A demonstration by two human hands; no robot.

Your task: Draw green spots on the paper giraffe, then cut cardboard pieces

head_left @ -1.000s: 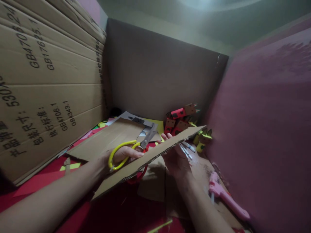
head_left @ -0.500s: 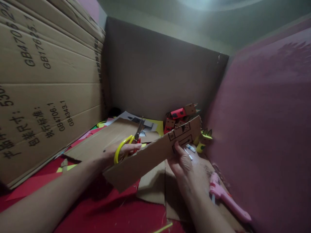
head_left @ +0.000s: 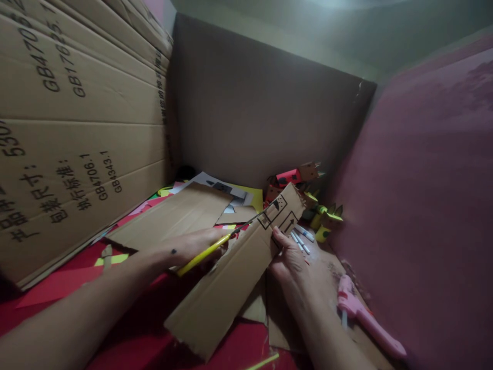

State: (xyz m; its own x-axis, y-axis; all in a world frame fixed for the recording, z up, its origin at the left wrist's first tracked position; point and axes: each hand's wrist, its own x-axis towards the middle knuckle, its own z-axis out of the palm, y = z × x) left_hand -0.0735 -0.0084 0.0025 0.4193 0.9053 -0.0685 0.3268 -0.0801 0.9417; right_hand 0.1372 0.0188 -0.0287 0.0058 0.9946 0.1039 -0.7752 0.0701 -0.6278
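In the head view, my right hand (head_left: 287, 259) grips a long cardboard strip (head_left: 231, 277) by its right edge, thumb on the printed face. The strip slants, its printed end up and away and its plain end low and near me. Yellow-handled scissors (head_left: 204, 255) are in my left hand (head_left: 200, 244), whose fingers are partly hidden behind the handle. Their blades lie along the strip's left edge, close to the printed boxes; whether they bite into the cardboard I cannot tell.
A pink glue gun (head_left: 365, 313) lies at the right. Several white markers (head_left: 302, 239) are beyond my right hand. A flat cardboard sheet (head_left: 173, 210) rests on red paper at left. Small cardboard figures (head_left: 288, 178) stand at the back. A large carton (head_left: 84, 118) walls the left side.
The cardboard strip has turned steeper, its near end dropping and its printed face coming toward me. The scissors have swung from pointing up to lying along the strip's edge.
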